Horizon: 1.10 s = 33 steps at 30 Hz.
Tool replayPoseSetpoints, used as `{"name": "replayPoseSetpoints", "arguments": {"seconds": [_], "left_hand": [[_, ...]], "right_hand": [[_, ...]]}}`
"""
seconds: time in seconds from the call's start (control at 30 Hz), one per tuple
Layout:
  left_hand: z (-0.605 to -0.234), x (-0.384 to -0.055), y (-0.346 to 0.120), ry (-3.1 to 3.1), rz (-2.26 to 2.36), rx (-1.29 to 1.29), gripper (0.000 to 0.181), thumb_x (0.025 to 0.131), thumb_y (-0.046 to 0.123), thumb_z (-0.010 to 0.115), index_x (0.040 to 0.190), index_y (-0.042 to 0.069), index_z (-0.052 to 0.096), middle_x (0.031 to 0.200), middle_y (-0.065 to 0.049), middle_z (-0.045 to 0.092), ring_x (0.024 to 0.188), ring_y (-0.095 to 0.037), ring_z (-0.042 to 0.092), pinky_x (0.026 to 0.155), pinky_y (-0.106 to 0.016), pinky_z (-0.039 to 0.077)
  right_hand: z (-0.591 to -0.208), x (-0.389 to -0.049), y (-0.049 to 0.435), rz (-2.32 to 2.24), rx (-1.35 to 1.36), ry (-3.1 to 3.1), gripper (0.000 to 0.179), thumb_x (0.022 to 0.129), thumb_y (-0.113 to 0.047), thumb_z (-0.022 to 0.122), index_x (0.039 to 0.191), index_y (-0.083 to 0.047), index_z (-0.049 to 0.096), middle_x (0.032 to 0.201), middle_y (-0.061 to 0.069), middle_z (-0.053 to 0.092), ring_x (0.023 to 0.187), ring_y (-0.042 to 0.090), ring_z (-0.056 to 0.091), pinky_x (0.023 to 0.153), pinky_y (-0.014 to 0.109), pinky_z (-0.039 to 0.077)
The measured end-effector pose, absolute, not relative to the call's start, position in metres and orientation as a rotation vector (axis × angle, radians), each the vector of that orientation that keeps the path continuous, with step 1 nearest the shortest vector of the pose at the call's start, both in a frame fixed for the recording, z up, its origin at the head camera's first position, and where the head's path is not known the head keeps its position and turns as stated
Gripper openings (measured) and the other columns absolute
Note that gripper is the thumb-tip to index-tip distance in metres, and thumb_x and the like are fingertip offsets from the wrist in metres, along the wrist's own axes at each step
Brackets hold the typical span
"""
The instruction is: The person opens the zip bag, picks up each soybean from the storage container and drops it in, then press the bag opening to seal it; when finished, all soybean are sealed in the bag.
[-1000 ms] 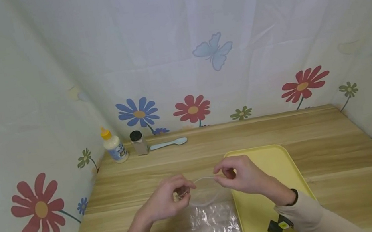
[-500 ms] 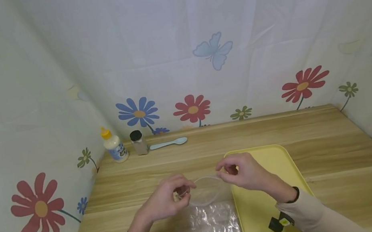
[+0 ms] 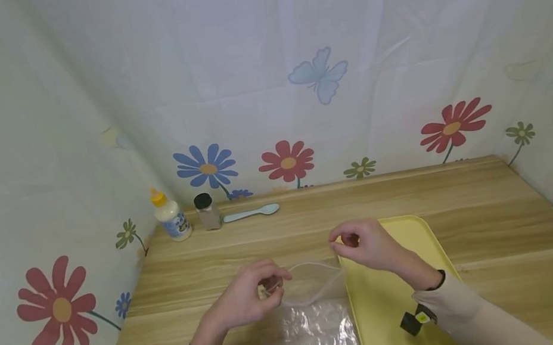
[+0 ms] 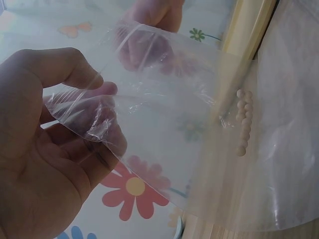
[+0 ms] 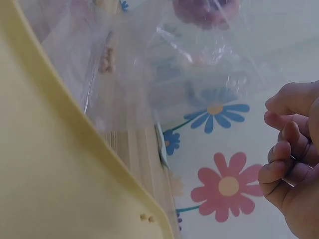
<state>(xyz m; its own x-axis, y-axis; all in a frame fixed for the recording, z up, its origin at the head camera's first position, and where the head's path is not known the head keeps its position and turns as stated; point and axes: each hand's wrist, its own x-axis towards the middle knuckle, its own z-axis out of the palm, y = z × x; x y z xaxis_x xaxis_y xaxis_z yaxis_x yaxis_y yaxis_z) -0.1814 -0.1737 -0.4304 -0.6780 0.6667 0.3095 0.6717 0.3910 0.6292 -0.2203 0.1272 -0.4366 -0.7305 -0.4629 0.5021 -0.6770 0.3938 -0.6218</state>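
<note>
A clear plastic zip bag (image 3: 318, 335) hangs over the wood table with its mouth spread open. My left hand (image 3: 249, 294) pinches the left side of its mouth between thumb and fingers; ridged zip lines show beside that thumb in the left wrist view. Several small tan beads (image 4: 244, 122) lie in a row, seen through the plastic. My right hand (image 3: 369, 245) is apart from the bag, above the tray's left edge. Its fingers (image 5: 281, 164) are loosely curled, thumb and index tips close together, with nothing visible between them.
A yellow tray (image 3: 386, 318) lies on the right under my right arm, with a few small tan bits (image 5: 147, 218) in one corner. At the back left stand a yellow-capped bottle (image 3: 173, 219) and a black-lidded jar (image 3: 208, 212), beside a pale blue spoon (image 3: 253, 213).
My right hand has let go of the bag's rim and moved right and slightly up. The bag's mouth now shows its right corner. My left hand has stayed in place.
</note>
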Motion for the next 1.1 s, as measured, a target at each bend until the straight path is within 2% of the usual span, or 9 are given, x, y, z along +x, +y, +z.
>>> {"name": "replayPoseSetpoints", "arguments": {"seconds": [0.27,0.5,0.77,1.0,1.1], "left_hand": [[-0.43,-0.181,-0.174,-2.609,-1.182,-1.262,0.028,0.08,0.003,0.063,0.107,0.006,0.069,0.084,0.001,0.062,0.074,-0.002,0.055,0.065,-0.02,0.054],[-0.431,-0.182,-0.175,-2.608,-1.183,-1.264,0.028,0.081,0.006,0.064,0.108,0.012,0.069,0.083,-0.001,0.062,0.074,-0.002,0.055,0.065,-0.02,0.054],[-0.432,-0.183,-0.176,-2.586,-1.168,-1.282,0.027,0.081,0.005,0.065,0.107,0.007,0.069,0.083,-0.001,0.062,0.074,-0.002,0.054,0.065,-0.021,0.054],[-0.432,-0.184,-0.176,-2.594,-1.172,-1.276,0.026,0.081,0.004,0.063,0.106,0.01,0.069,0.084,0.001,0.062,0.074,-0.002,0.053,0.065,-0.02,0.053],[-0.432,-0.184,-0.176,-2.594,-1.175,-1.282,0.026,0.082,0.005,0.063,0.107,0.008,0.069,0.084,0.0,0.062,0.074,-0.002,0.053,0.065,-0.02,0.053]], "right_hand": [[-0.45,-0.236,0.136,1.225,0.897,-2.499,0.006,0.083,-0.009,0.072,0.088,-0.008,0.074,0.061,-0.009,0.049,0.054,0.003,0.042,0.049,0.019,0.039],[-0.456,-0.244,0.14,1.204,0.853,-2.533,0.005,0.083,-0.011,0.072,0.087,-0.008,0.073,0.061,-0.009,0.05,0.054,0.003,0.043,0.049,0.019,0.04],[-0.465,-0.252,0.144,1.186,0.78,-2.628,0.006,0.083,-0.014,0.073,0.087,-0.009,0.074,0.062,-0.008,0.053,0.055,0.003,0.044,0.051,0.019,0.041],[-0.47,-0.258,0.145,1.117,0.773,-2.707,0.005,0.084,-0.016,0.073,0.086,-0.012,0.074,0.063,-0.008,0.054,0.055,0.003,0.044,0.051,0.02,0.04],[-0.472,-0.261,0.145,1.099,0.775,-2.726,0.006,0.084,-0.017,0.073,0.086,-0.012,0.073,0.063,-0.008,0.053,0.054,0.003,0.043,0.051,0.02,0.039]]}}
